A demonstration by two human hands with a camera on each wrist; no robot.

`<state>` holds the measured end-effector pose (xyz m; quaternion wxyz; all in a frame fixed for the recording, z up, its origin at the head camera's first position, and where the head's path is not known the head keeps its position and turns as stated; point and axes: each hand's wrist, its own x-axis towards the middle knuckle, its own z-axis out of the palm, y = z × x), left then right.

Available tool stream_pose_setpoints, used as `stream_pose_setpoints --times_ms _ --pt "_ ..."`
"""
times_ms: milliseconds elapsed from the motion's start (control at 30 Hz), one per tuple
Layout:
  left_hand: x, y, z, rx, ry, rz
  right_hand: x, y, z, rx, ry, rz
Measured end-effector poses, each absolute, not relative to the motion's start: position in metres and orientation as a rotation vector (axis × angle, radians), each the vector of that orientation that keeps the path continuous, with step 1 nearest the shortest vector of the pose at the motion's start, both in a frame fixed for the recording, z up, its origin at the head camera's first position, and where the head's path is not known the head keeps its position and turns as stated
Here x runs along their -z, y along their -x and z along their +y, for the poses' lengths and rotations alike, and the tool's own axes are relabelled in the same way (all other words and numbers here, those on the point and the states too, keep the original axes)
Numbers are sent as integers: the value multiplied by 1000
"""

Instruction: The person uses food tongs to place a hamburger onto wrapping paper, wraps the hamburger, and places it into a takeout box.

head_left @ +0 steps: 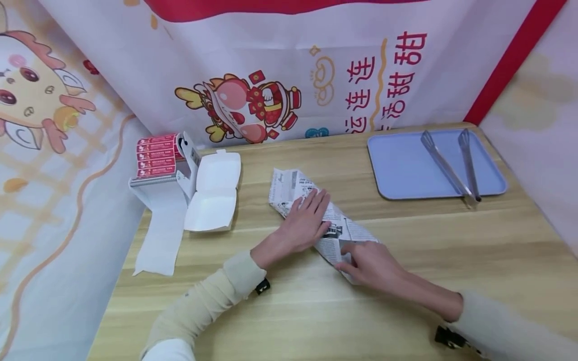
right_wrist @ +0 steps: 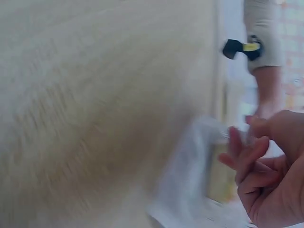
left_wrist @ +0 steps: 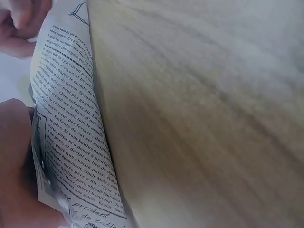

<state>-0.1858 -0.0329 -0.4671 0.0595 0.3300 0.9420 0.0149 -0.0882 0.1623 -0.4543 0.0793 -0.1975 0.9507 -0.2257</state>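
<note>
A folded sheet of newsprint-patterned paper lies slantwise on the wooden table. My left hand rests on it palm down, its fingers extended across the upper part. At the lower right edge, my right hand has curled fingers and thumb at a fold of the paper, appearing to pinch it. In the left wrist view, rows of print run along the paper's rounded side. The right wrist view is blurred; there the right hand shows bent fingers beside the pale paper. What lies inside the fold is hidden.
An open white clamshell box stands at the left. Beside it, a holder carries red-labelled packs, and a white paper strip hangs down onto the table. Metal tongs lie across a blue tray at the back right.
</note>
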Motion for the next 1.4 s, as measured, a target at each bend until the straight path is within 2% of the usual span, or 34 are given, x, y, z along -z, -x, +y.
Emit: stream_pose_setpoints --times_ms 300,533,1400 --pt "462 188 -44 -130 -1216 2658 485 95 162 1337 381 2471" --pt "452 192 -55 0 -1363 2600 485 95 162 1463 270 2363" --pt "451 186 -62 219 -1567 2662 486 93 158 1641 83 2452"
